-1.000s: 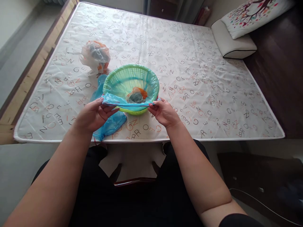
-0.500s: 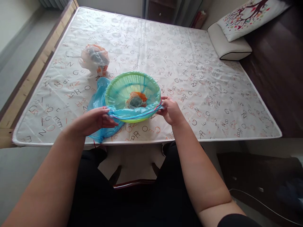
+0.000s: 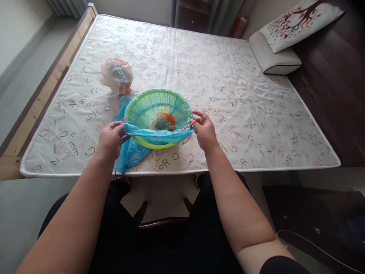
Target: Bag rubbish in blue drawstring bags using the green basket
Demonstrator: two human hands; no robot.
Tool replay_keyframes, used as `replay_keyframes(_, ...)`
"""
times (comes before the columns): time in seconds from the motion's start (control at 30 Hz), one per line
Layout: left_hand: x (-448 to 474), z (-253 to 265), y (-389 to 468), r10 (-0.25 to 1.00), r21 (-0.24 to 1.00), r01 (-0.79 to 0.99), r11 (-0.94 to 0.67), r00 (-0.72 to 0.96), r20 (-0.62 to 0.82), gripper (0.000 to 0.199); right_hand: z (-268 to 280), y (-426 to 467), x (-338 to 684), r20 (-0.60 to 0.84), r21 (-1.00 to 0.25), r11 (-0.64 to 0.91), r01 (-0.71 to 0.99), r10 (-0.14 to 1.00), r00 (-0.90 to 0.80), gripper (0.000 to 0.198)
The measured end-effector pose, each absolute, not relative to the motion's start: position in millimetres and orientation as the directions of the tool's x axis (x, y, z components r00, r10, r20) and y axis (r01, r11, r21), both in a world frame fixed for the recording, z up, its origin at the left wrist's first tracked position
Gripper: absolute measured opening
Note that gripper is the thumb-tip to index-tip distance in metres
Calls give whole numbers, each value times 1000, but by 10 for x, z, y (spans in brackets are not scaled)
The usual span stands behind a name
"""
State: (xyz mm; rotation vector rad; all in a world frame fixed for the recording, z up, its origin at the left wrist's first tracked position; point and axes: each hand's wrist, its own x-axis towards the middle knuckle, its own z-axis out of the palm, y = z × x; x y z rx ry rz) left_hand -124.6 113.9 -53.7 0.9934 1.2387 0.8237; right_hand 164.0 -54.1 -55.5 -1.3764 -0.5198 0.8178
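A green slatted plastic basket [image 3: 142, 104] rests near the front edge of the mattress. Inside and over its rim lies a thin blue drawstring garbage bag [image 3: 159, 137] with a pink drawstring along its edge. My left hand [image 3: 111, 139] pinches the bag's edge at the basket's left side. At the right side, my right hand [image 3: 203, 129] grips the edge by the pink string. In the bottom of the basket sits a crumpled orange-and-clear plastic bag [image 3: 164, 121] with something grey in it. Another piece of blue plastic [image 3: 129, 154] spreads beneath the basket's left side.
A knotted clear-and-orange plastic bag [image 3: 118, 74] sits behind the basket on the letter-printed mattress [image 3: 256, 129]. A cream headrest [image 3: 275, 59] and a tree-print pillow [image 3: 299, 24] lie at the far right. A wooden bed rail [image 3: 68, 57] runs along the left.
My left hand has moved up and back to the basket's left rim, its fingers now closed on the bag's edge. The bag's front edge lies wider across the basket.
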Motion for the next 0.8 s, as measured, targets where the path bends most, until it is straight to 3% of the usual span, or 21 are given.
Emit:
replay_keyframes(0.13,-1226,-479,1145,931,916,-178,360,136,-340,26,-547,-539,1627,-88,-986,19,-164,779,620,26)
replay_keyframes(0.27,-1253,-412,1125,952,938,-189,292,154,-265,24,-564,-530,1646,-204,-968,-38,-247,690,695,28)
replay_keyframes(0.37,-1291,-374,1128,941,923,-221,314,199,-273,19,-553,-567,1679,-230,-964,-90,-251,755,615,24)
replay_keyframes(0.6,-1254,-354,1121,981,916,-361,175,145,-130,22,-445,-648,1635,53,-995,90,-44,844,533,8)
replay_keyframes(0.8,-1126,-388,987,994,948,-318,-2,106,37,15,-223,-628,1391,165,-984,110,142,871,463,16)
